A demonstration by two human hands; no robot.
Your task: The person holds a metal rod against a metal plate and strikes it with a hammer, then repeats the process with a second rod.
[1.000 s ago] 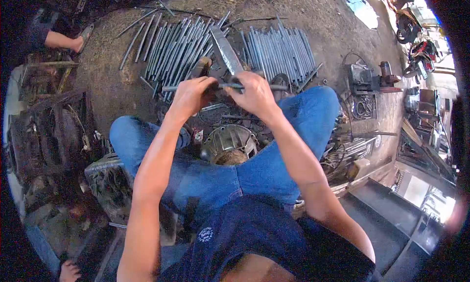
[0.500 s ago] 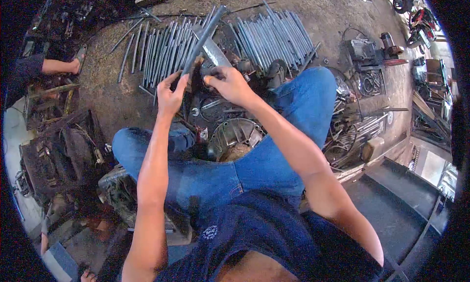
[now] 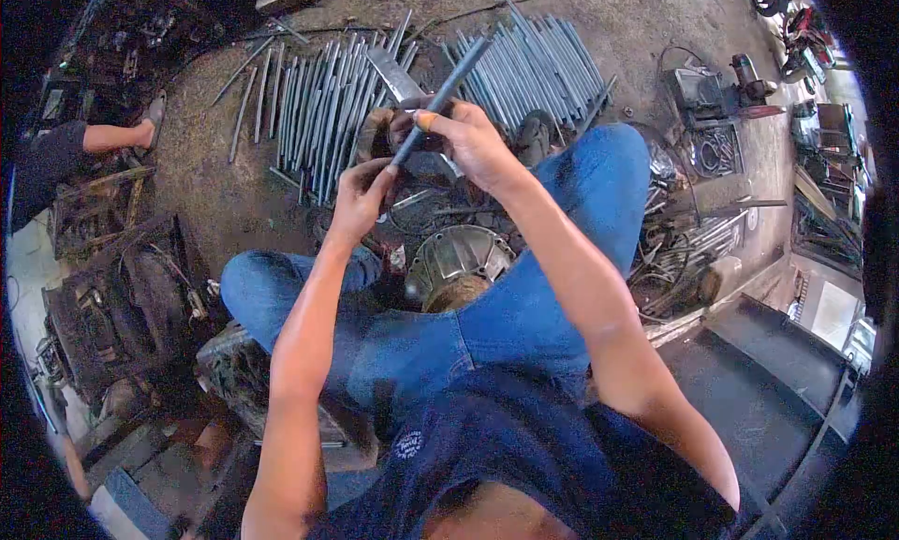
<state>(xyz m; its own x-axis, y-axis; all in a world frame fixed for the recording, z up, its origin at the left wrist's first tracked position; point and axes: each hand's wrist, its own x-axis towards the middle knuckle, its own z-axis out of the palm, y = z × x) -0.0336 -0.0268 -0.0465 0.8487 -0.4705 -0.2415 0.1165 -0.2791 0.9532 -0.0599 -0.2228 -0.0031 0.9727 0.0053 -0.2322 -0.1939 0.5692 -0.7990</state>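
Note:
A grey metal rod (image 3: 461,70) slants up to the right in front of me. My left hand (image 3: 363,198) pinches its lower end. Higher up the same rod, my right hand (image 3: 468,139) has its fingers wrapped round it. Behind the rod lies a flat metal bar (image 3: 395,74), partly hidden by my right hand. Two rows of similar rods lie on the ground, one at the left (image 3: 323,109) and one at the right (image 3: 538,72). A round metal housing (image 3: 457,257) sits between my legs.
Another person's bare leg (image 3: 117,135) reaches in from the left. At the right are a machine (image 3: 693,95), a tray of metal rings (image 3: 716,152) and more rods (image 3: 707,238). Dark machine parts (image 3: 117,306) lie at the lower left.
The held rod has moved right and its upper end now points further right. My left hand has shifted right, and my right hand has moved from the flat bar onto the rod.

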